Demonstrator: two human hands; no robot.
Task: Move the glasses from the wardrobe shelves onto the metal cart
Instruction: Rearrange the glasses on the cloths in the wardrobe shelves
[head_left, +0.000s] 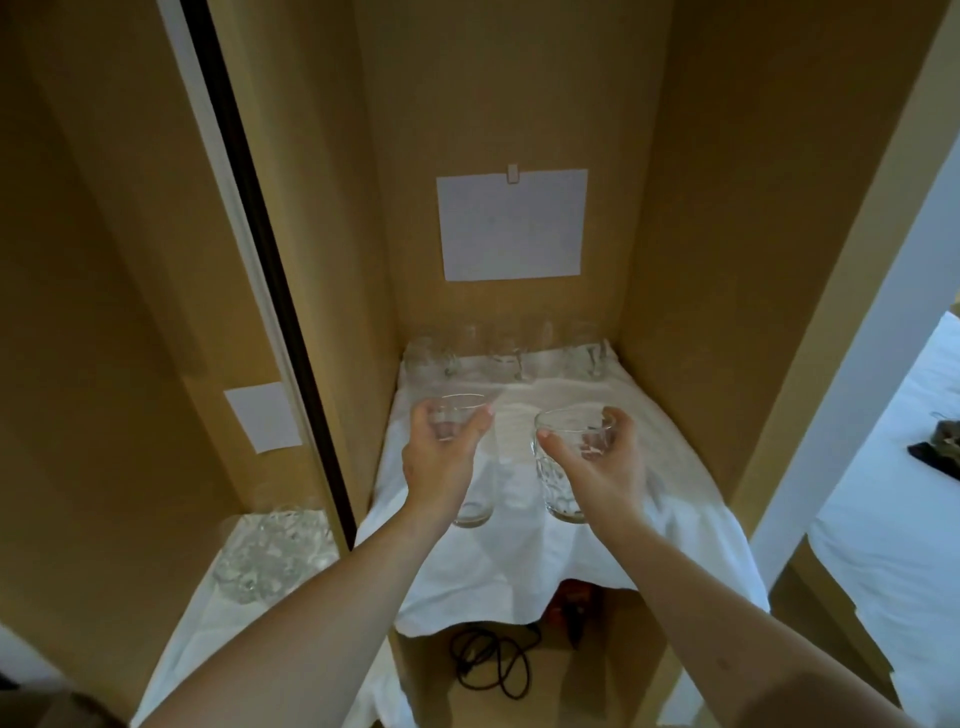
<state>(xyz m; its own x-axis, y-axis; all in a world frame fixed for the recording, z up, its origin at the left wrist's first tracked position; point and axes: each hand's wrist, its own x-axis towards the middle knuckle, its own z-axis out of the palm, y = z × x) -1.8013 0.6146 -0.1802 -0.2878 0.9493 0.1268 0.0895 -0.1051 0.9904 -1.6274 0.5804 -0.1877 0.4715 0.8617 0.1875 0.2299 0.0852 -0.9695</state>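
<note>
Inside the wardrobe, a shelf draped with a white cloth (524, 561) carries clear glasses. My left hand (441, 462) grips a tall clear glass (470, 512) near its rim, thumb and fingers curled round it. My right hand (602, 467) grips a second, patterned glass (558, 486) the same way. A row of several more glasses (498, 353) stands at the back of the shelf against the rear wall. The metal cart is out of view.
Wooden wardrobe walls close in left and right. A white paper sheet (511, 226) is clipped to the back wall. The left compartment holds a cluster of glassware (270, 551) on another cloth. A black cable (488, 660) lies below the shelf. A white bed (904, 499) is at right.
</note>
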